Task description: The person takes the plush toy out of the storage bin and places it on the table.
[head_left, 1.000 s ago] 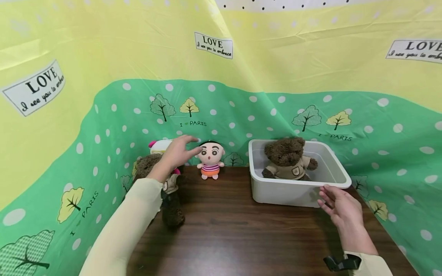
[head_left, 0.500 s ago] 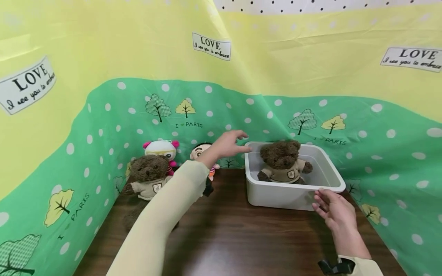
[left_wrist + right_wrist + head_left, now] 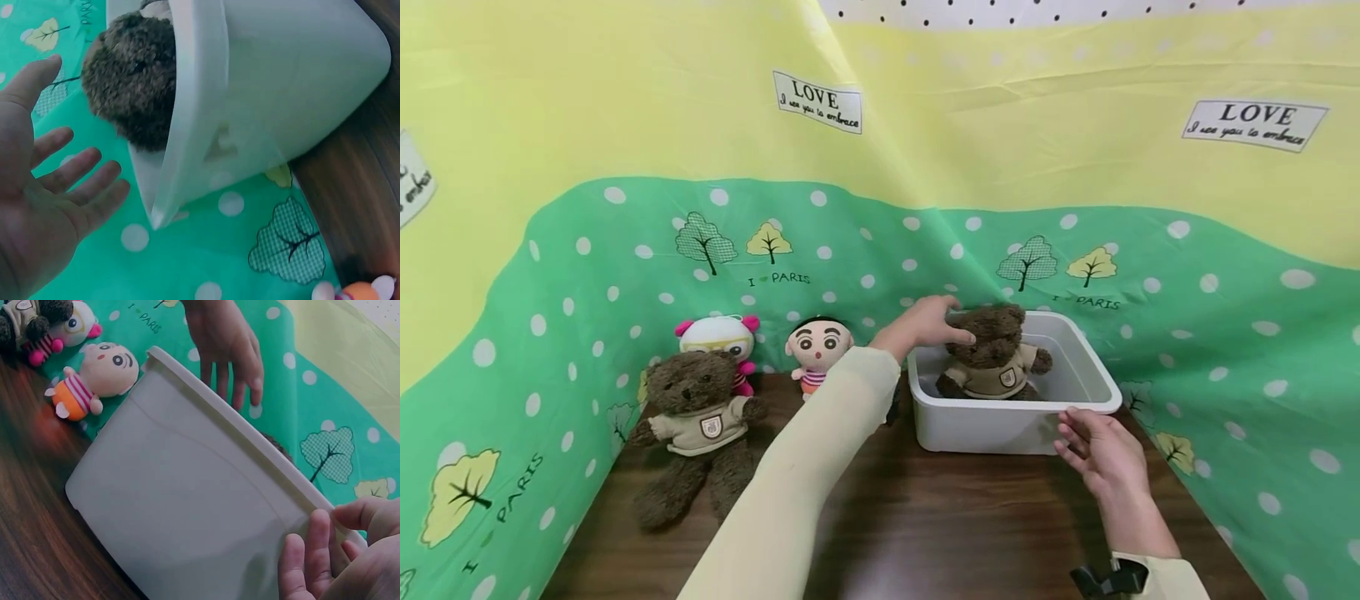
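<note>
My left hand (image 3: 923, 322) is over the left rim of a pale grey plastic bin (image 3: 981, 429), its fingers spread beside the head of a brown teddy bear (image 3: 998, 371) in a beige top. The bear sits upright inside the bin. Seen from the left wrist, the fingers (image 3: 81, 172) are apart from the bear's fur (image 3: 128, 75), with nothing in the palm. At the bin's front right, my right hand (image 3: 1108, 457) pinches the rim between thumb and fingers; the right wrist view shows the thumb (image 3: 359, 514) at the lip and the other fingers against the outer wall.
On the left of the brown wooden table (image 3: 865, 517), a second brown bear (image 3: 707, 421) leans before a white-headed doll with pink ears (image 3: 718, 333). A black-haired doll (image 3: 817, 343) stands behind my left forearm. Printed green-and-yellow cloth (image 3: 850, 242) surrounds the table.
My left hand has moved right from the left-side toys, past the black-haired doll, to the bear in the bin. The right hand stays at the bin's rim. The head view has shifted slightly right.
</note>
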